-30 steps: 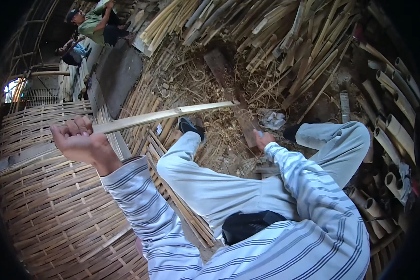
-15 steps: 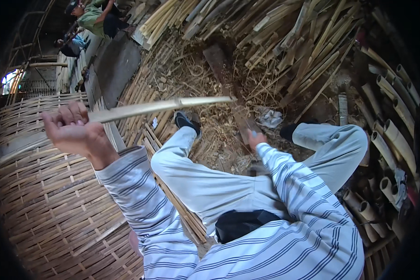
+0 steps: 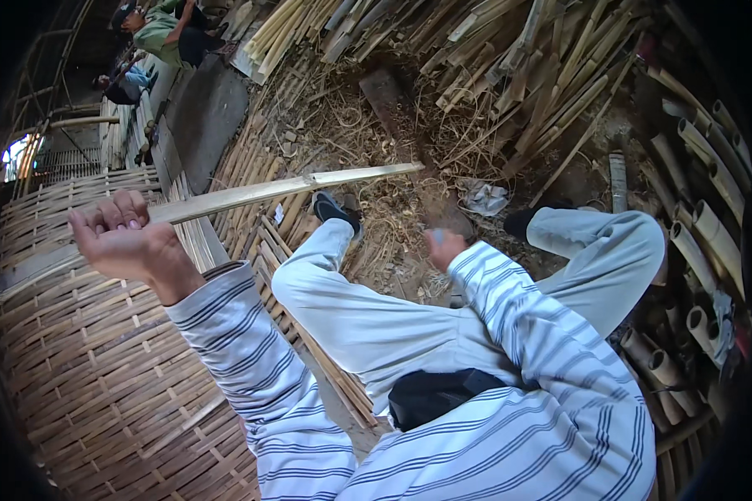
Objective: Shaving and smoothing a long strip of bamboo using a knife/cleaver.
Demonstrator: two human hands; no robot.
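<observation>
My left hand [image 3: 124, 234], raised over the woven bamboo at the left, has its fingers curled round one end of a long pale bamboo strip [image 3: 251, 194]. The strip slants slightly upward to the right, and its far end lies over a dark brown board [image 3: 384, 98] on the ground. Close to the lower end of that board is my right hand [image 3: 444, 248], closed and low between my knees. Whatever it grips is blurred against the dark ground, so I cannot make out its kind. Thin curled shavings [image 3: 376, 221] are strewn under and around the strip.
Split bamboo [image 3: 551, 67] is heaped at the far right, with cut bamboo tubes [image 3: 710, 242] along the right edge. A woven bamboo mat [image 3: 117, 367] spreads at the left. Crumpled plastic [image 3: 485, 199] lies near my right foot. Two people [image 3: 163, 37] sit at the far left.
My right hand has moved a little left and toward me. My left hand and the strip have barely shifted, the strip's far end rising slightly.
</observation>
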